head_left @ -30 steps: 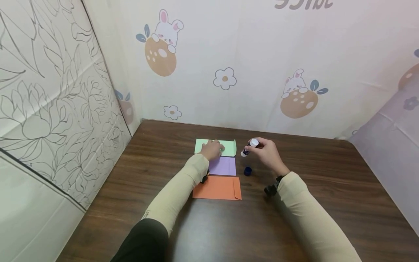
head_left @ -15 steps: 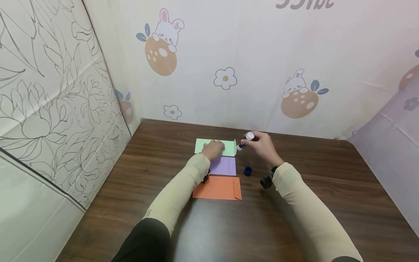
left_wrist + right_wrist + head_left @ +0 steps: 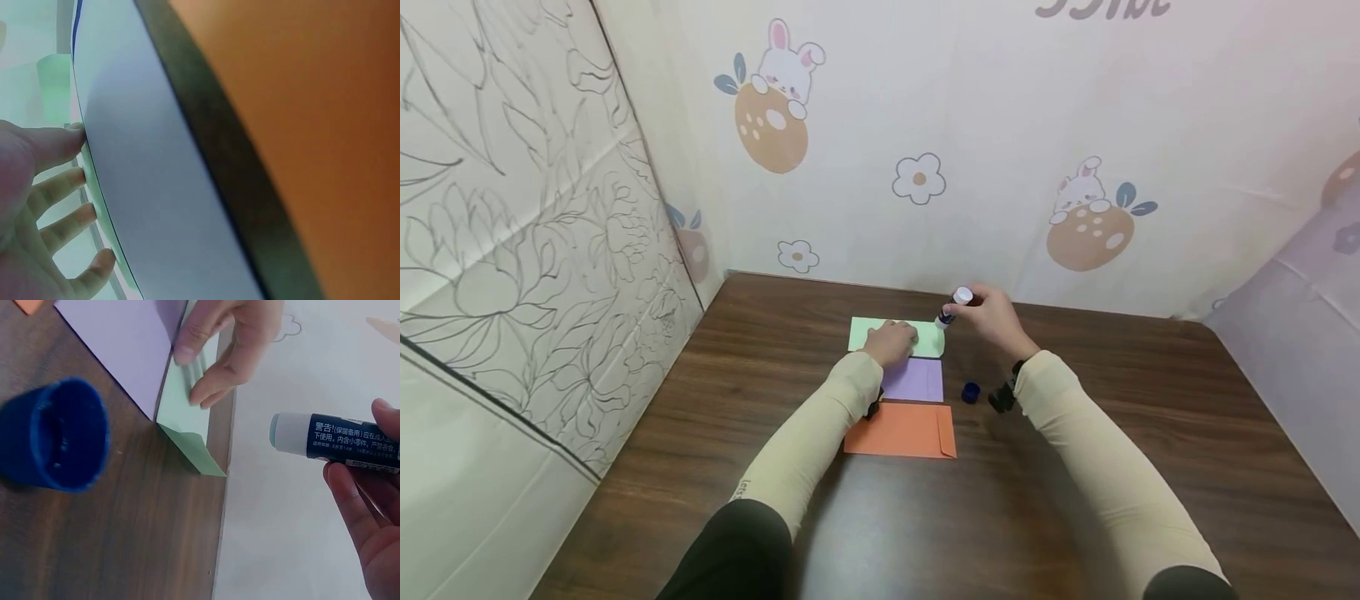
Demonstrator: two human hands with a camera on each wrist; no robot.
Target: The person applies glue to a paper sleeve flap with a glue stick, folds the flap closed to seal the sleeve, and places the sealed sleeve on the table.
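My left hand [image 3: 891,342] rests on the green envelope [image 3: 861,332] with its fingers spread, pressing it to the table. In the right wrist view the envelope's flap [image 3: 194,450] stands partly raised. My right hand [image 3: 996,317] holds a glue stick [image 3: 350,440] between thumb and fingers, tilted with its bare tip down at the flap end of the envelope. Below the green one lie a purple envelope [image 3: 917,380] and an orange envelope [image 3: 901,431]. The blue cap [image 3: 56,437] sits on the table, right of the purple envelope.
The dark wooden table [image 3: 737,392] runs back to a wall covering [image 3: 850,217] printed with rabbits and flowers. Another covering [image 3: 550,275] with line-drawn flowers stands along the left side. Both wrists carry small black cameras.
My right hand has moved left and away from me, bringing the glue stick from beside the envelopes to the green envelope's flap. The left hand has stayed in place.
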